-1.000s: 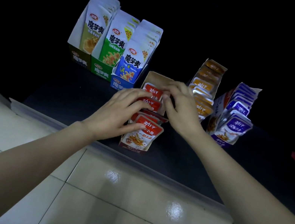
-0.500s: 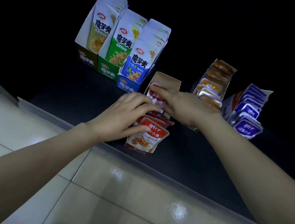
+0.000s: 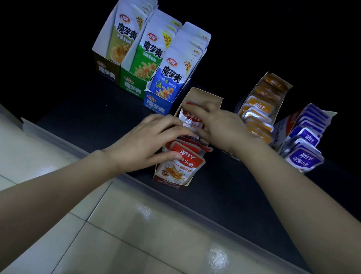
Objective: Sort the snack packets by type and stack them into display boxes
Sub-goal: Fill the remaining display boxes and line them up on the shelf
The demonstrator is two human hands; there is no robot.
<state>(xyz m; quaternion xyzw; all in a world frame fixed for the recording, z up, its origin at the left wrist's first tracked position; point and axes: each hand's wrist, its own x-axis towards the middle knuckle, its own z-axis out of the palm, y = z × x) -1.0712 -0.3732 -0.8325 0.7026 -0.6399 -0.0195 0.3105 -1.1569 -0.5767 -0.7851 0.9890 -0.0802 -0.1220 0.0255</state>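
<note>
Head view, left to right. Three tall display boxes, olive [image 3: 104, 70], green [image 3: 130, 84] and blue [image 3: 156, 104], stand side by side at the back of the dark shelf [image 3: 96, 117], each already filled with upright packets of its own colour.

At centre stands the red box [image 3: 202, 96]. The left hand [image 3: 147, 140] brackets the front red packets [image 3: 181, 166], fingers curled over their tops and thumb against the face of the foremost one, as it did a second ago. The right hand [image 3: 222, 127] has shifted from the middle of the row to the rear, where its fingers reach onto the rear packet [image 3: 189, 120], which leans forward; blur hides whether they pinch it or only press it.

This shift suggests the front of the row is settled and the last red packets are being seated.

To the right, the orange packets [image 3: 259, 106] and purple packets [image 3: 304, 156] sit in their own boxes, well apart from both hands.
</note>
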